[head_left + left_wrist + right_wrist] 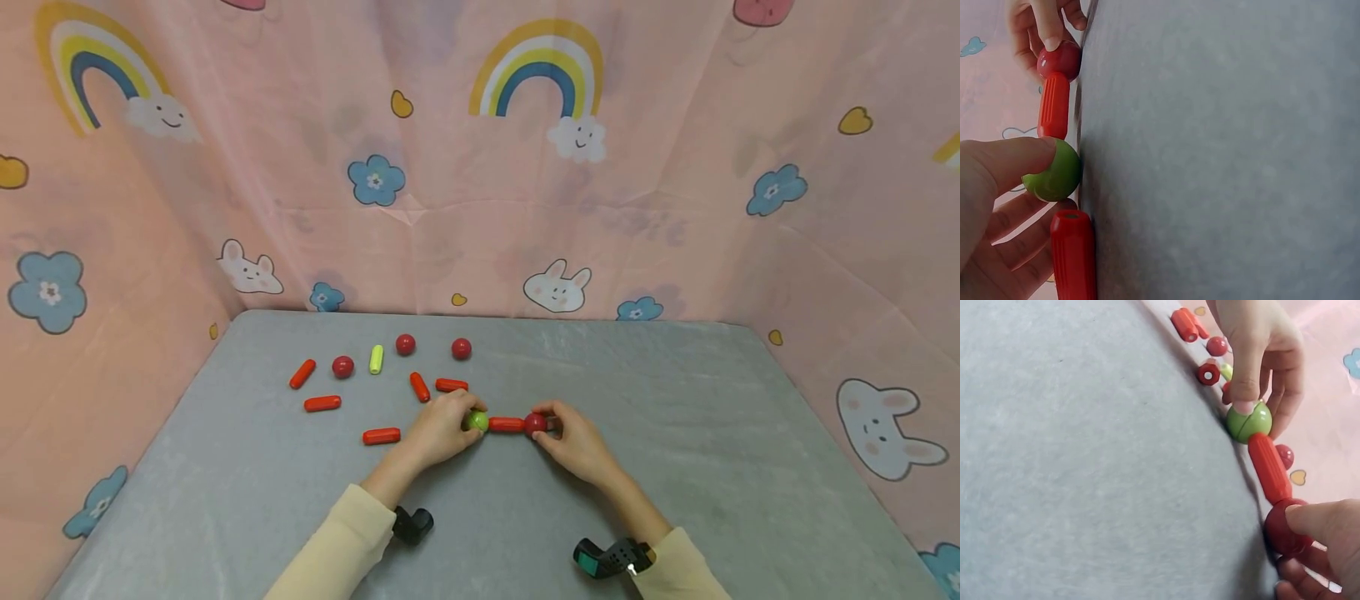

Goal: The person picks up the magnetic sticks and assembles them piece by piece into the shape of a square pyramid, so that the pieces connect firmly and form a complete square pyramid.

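Observation:
On the grey table cover (pixel 675 467) a green ball (pixel 477 421), a red stick (pixel 506 424) and a red ball (pixel 535 423) lie joined in a row. My left hand (pixel 468 419) pinches the green ball (pixel 1054 172) between thumb and fingers. The red ball (pixel 1285 528) at the other end is pinched by my right hand (pixel 543 425). The red stick (pixel 1269 467) bridges the two balls. Another red stick (pixel 1074 256) lies by my left fingers; I cannot tell whether it touches the green ball.
Loose pieces lie left and behind: red sticks (pixel 302 373) (pixel 322 403) (pixel 381 435) (pixel 420 387) (pixel 452 385), red balls (pixel 342 367) (pixel 405 344) (pixel 461 348) and a yellow-green stick (pixel 376 359). A pink printed curtain (pixel 675 208) walls the table on three sides.

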The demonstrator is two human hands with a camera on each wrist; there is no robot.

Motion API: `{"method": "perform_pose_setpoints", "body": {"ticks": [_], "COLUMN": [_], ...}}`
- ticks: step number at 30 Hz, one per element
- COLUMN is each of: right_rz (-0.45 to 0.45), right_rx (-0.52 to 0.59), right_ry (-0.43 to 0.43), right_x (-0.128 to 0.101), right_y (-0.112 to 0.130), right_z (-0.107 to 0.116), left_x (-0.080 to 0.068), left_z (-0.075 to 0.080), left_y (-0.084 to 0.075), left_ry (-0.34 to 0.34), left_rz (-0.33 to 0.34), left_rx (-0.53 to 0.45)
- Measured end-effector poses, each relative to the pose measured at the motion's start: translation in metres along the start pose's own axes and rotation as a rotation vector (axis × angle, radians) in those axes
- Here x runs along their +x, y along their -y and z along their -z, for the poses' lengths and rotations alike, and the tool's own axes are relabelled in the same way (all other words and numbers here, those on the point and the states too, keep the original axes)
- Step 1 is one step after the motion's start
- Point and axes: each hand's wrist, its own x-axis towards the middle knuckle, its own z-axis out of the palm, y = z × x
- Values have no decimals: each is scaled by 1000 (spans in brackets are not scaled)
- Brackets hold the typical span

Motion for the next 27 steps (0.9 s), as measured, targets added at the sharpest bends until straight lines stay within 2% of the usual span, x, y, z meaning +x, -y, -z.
{"method": "perform_pose_setpoints", "body": {"ticks": [12,20,27], "right_rz": [148,169,233], "right_rx": [-94,-127,-124], "right_ry": [48,111,141], "right_x": [6,8,9], "right_y": [10,20,25], "right_z": [-1,-9,-10], "left_x": [2,6,8], "left_z": [2,0,-2], "left_y": [2,2,1], "left_ry": [43,73,71], "left_rz": [-31,-74,-105], "left_rx": [-33,-71,-73]}}
